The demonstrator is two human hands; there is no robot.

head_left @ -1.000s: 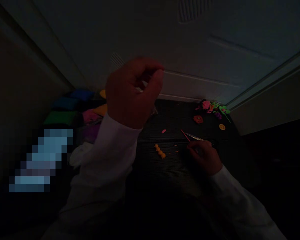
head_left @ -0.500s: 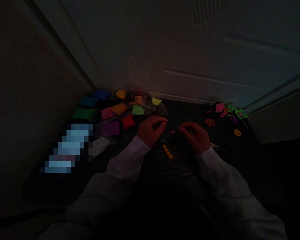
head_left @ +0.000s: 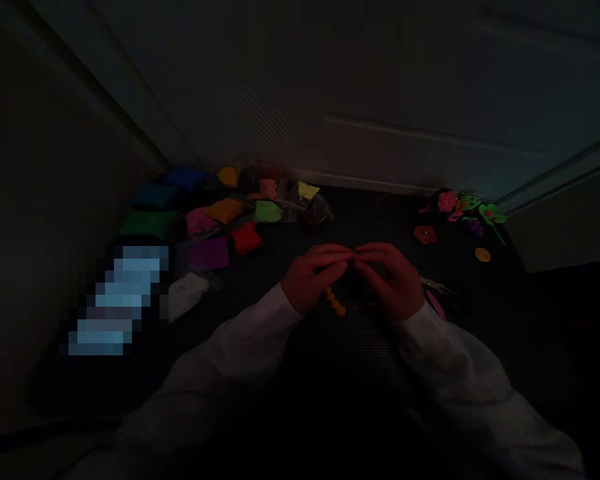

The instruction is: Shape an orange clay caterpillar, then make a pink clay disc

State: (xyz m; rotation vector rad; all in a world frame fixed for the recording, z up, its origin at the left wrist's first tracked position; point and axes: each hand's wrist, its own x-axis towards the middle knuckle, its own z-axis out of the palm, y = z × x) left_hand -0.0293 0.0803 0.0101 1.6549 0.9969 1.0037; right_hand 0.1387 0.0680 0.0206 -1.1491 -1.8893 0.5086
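In the dim head view, my left hand and my right hand meet fingertip to fingertip above the dark table. Both are closed in a pinch, and whatever lies between the tips is too small and dark to make out. Just below my left hand rests a short row of orange balls, apparently modelling clay, its upper end close to the hand. Beside my right wrist lie scissors and a long pink piece, partly covered by the sleeve.
Coloured clay packs, including purple, red and green, spread across the left. A white bag lies beside a blurred bright screen. Clay flowers, a red flower and a yellow disc sit at right.
My hands have come together from apart, their fingertips now meeting. The small pink piece that lay between them no longer shows. The view has shifted slightly, revealing more of the scissors.
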